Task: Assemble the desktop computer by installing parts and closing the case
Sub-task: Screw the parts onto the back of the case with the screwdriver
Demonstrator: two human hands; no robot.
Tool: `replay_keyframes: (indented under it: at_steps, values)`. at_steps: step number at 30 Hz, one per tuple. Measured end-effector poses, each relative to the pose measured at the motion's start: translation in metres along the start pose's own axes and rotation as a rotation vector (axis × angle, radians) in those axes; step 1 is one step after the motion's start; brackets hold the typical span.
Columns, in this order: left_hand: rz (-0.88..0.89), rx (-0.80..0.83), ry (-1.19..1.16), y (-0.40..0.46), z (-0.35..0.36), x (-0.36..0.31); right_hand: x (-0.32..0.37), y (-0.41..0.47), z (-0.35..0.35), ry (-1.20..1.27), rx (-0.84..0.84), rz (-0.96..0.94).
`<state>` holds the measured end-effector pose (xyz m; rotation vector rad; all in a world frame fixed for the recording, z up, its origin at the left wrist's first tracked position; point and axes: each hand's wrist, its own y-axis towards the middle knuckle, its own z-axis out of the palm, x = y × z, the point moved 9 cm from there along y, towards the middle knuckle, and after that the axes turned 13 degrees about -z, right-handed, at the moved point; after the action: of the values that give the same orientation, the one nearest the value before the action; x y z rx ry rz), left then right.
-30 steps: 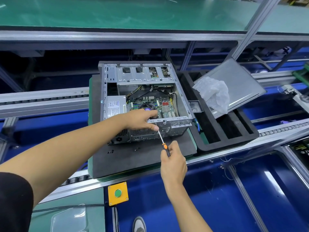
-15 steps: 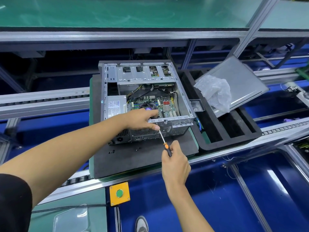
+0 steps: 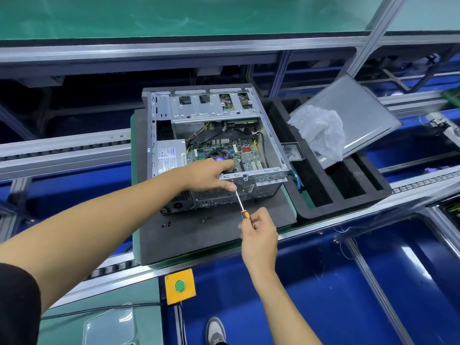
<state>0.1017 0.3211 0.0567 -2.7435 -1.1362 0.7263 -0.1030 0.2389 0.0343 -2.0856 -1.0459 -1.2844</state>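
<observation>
Looks like a factory line setup: aluminium conveyor rails (image 3: 62,150) run left to right, with a green-topped shelf (image 3: 174,16) overhead at the far side. The floor (image 3: 311,282) below is glossy blue and reflects the lights. A yellow box with a green button (image 3: 180,285) sits on the near rail.

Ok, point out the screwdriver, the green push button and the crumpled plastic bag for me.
screwdriver (image 3: 246,215): head view, on its orange and black handle above the right hand.
green push button (image 3: 179,285): head view, on the button's green cap.
crumpled plastic bag (image 3: 321,130): head view, on its bunched middle.
</observation>
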Motion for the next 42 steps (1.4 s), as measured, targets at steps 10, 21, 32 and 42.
replay_keyframes:
  at_steps: [10,21,32,42]
  values:
    - [0.009,0.006,-0.005,0.001,0.001,0.0,-0.002,0.0,0.006,0.085,-0.007,0.01]
    - [-0.003,0.012,0.001,0.001,0.002,0.002,0.025,-0.001,-0.005,-0.509,-0.085,-0.193]
    - [0.052,0.004,0.002,-0.004,-0.002,-0.006,-0.026,-0.019,0.057,0.98,0.182,0.655]
    - [0.033,0.012,0.038,-0.008,-0.002,-0.008,-0.031,-0.007,0.036,0.666,0.097,0.514]
